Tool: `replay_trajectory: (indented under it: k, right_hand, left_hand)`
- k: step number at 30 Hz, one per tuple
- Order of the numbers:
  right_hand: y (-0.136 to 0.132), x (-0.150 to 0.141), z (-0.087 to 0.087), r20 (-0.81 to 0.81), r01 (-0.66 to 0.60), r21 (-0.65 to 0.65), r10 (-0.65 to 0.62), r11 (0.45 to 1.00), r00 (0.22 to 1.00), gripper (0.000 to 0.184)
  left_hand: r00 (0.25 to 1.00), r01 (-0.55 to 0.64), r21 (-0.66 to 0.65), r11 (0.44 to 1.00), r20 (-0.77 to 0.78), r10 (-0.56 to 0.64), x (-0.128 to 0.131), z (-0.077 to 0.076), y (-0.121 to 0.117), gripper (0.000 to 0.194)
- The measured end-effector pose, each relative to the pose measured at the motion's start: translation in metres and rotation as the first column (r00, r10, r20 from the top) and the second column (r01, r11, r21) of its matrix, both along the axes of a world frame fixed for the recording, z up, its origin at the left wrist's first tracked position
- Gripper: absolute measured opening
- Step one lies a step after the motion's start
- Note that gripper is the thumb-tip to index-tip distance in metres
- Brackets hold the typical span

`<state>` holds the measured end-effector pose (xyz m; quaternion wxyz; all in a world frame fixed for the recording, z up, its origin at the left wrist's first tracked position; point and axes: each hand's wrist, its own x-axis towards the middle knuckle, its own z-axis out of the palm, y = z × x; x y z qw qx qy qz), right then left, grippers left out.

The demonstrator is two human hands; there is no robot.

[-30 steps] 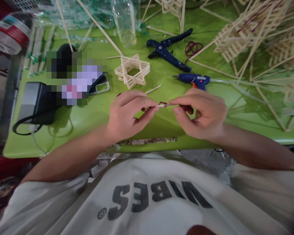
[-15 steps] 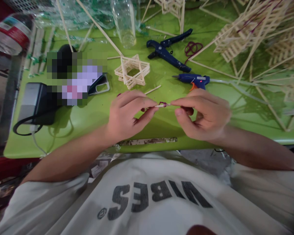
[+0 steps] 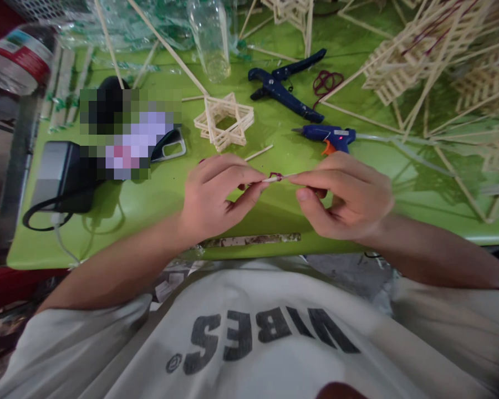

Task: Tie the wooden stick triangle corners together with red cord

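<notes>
Between its thumb and forefinger my left hand pinches a short pale wooden stick. A dark red cord is looped and wound around the stick's right end. Facing it, my right hand has its forefinger out and its thumb curled below, at a thin pale strand that runs out from the cord. Whether this strand is cord or part of the stick I cannot tell. Just beyond the right hand lies a blue glue gun with a red light on. A star-shaped stick frame sits beyond my left hand.
Blue cutters lie at the back beside a loose red cord. Stacked stick frames fill the right. A clear bottle stands behind; a power bank with cable is at left. A flat strip lies near the front edge.
My right hand has shifted very slightly, and a little more of the pale strand shows between the hands. The left hand keeps its pinch on the stick.
</notes>
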<state>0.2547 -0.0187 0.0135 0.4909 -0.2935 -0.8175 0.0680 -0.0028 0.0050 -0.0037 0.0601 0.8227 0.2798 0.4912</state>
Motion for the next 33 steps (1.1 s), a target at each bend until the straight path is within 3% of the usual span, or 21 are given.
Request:
replay_trajectory:
  k: [7,13,21,33]
  right_hand:
    - [-0.0001,0.0038,-0.0061,0.098,0.039,0.04,-0.043,0.998,0.994,0.032]
    - [0.0002,0.0019,-0.0038,0.069,0.023,0.026,-0.025,0.999,0.997,0.038]
    - [0.0006,0.0025,-0.0027,0.116,0.001,0.068,-0.009,0.998,0.993,0.033]
    - [-0.0005,0.003,-0.0067,0.111,-0.029,0.146,0.013,0.989,0.994,0.025]
  left_hand:
    - [0.999,0.015,0.027,1.0,0.03,-0.016,0.0022,0.001,-0.0004,0.006]
    - [1.0,-0.001,0.016,1.0,0.008,0.001,0.0003,-0.0015,-0.0004,0.008]
    - [0.998,0.043,0.027,0.999,0.052,-0.044,0.0024,-0.0002,0.0004,0.01]
    - [0.999,-0.015,0.005,1.0,-0.041,0.015,-0.0012,-0.0026,-0.0009,0.016]
